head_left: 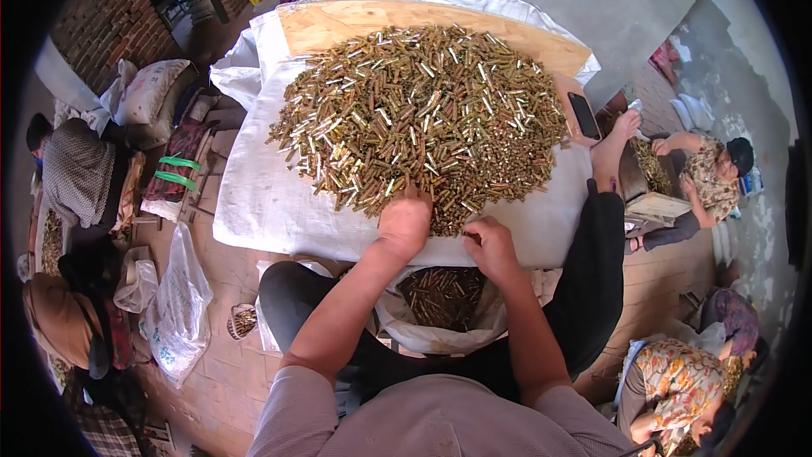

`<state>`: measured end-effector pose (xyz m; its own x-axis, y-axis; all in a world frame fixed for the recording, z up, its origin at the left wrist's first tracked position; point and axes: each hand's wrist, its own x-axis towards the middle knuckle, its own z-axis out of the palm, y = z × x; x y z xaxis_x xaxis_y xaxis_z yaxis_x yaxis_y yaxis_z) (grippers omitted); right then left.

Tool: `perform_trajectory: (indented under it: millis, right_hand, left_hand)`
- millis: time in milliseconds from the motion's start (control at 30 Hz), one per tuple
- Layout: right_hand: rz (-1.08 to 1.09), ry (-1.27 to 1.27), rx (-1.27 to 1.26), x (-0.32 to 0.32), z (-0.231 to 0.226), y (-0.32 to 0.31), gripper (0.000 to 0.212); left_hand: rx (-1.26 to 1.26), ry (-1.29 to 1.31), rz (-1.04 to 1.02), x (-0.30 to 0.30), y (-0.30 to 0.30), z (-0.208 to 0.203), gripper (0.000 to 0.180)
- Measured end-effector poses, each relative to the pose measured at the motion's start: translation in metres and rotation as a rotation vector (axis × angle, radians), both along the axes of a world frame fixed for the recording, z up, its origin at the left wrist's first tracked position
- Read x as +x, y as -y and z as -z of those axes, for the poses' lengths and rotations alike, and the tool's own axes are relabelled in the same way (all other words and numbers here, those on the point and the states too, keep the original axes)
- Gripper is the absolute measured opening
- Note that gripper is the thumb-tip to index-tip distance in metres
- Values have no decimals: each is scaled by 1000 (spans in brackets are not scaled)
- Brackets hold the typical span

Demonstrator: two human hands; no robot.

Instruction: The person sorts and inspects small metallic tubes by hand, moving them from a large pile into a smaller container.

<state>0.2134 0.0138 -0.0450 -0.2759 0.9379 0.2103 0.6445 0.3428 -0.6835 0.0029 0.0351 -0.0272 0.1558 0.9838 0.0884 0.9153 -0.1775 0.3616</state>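
Observation:
A broad heap of small brass-coloured and silvery cylinders (423, 110) lies on a white cloth (245, 211) over the table. At the heap's near edge, my left hand (406, 222) reaches in with its fingers pointing away from me; its fingertips are lost among the pieces. Just to the right, my right hand (491, 245) hovers over the cloth's front edge, thumb and fingers curled together. Whatever is between them is too small to make out. Below the table edge, between my knees, an open white sack (423, 337) holds more dark brownish cylinders.
A wooden board (355, 21) borders the heap's far side. At its right lies a black phone (584, 115), near a bare foot (622, 131). Other people sit working on both sides. Plastic bags (179, 309) and a small basket (242, 322) stand on the brick floor at left.

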Motion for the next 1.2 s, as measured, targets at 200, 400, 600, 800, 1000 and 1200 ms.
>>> perform_trajectory:
  millis: [200,400,600,800,1000,1200]
  right_hand:
    - [-45,43,54,-7,11,1,10]
    - [-33,-19,85,-9,15,2,10]
    - [37,-685,-503,-14,-13,7,10]
    - [-45,-1088,-589,-24,-24,12,8]
    - [-83,-1129,-602,-25,-24,13,8]
    - [-60,-1059,-574,-23,-25,13,8]
  left_hand:
    - [-70,-67,-15,3,5,1,16]
    - [131,430,-2,-11,6,-5,28]
    - [-447,1378,-80,-18,9,-23,22]
    - [-662,1483,-63,-19,17,-28,19]
    - [-662,1461,-40,-15,20,-31,19]
    - [-665,1472,-30,-14,21,-30,17]
